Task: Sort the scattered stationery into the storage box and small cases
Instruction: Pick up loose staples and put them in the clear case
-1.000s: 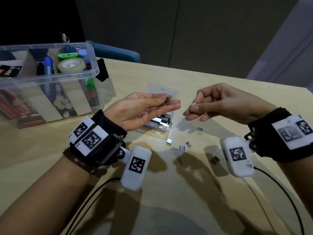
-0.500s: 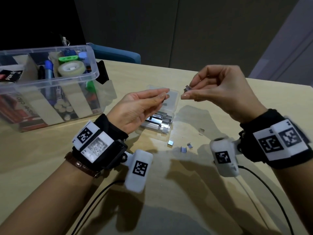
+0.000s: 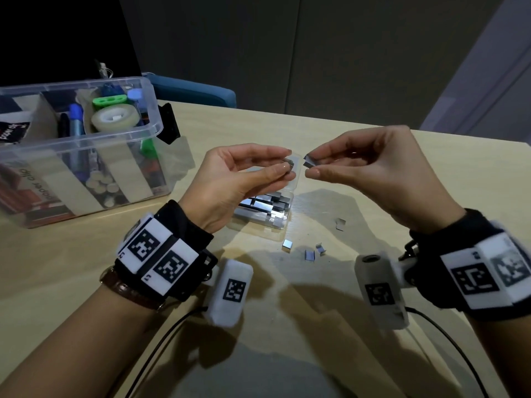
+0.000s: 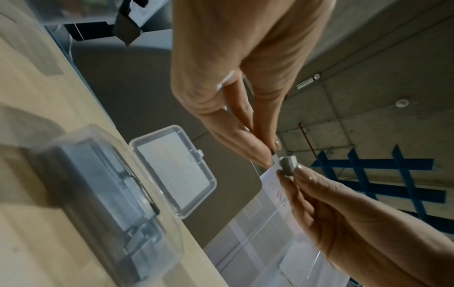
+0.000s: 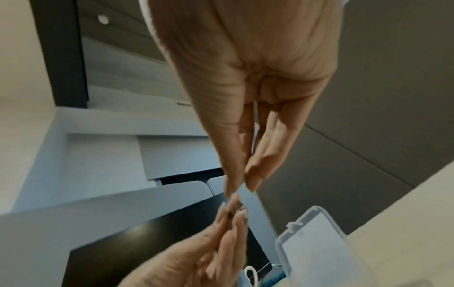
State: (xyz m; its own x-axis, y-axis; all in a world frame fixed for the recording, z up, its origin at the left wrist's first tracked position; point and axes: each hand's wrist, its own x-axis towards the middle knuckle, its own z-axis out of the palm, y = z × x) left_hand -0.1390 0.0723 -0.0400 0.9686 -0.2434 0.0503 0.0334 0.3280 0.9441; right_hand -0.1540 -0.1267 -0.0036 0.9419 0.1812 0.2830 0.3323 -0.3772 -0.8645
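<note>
Staples are the small things in play. In the head view the left hand pinches a short staple block between thumb and fingertips, and the right hand pinches a second staple piece the same way; the two pieces sit just apart, above the open small case packed with staple strips. Loose staples lie on the pale wood counter just in front of the case. A clear storage box holding a tape roll, pens and a paper clip carton stands at the far left, a blue chair back behind it, dark wall panels beyond. Both wrists are raised off the counter, palms turned toward each other.

From the left wrist, the left hand grasps the grey staple block at its fingertips, the right hand coming from above with its piece nearly touching. The case lid stands open on the counter.

From the right wrist, the right hand points down with thumb and fingers closed on a thin piece too blurred to make out, meeting the left hand's fingertips. The lid corner shows at lower right.
</note>
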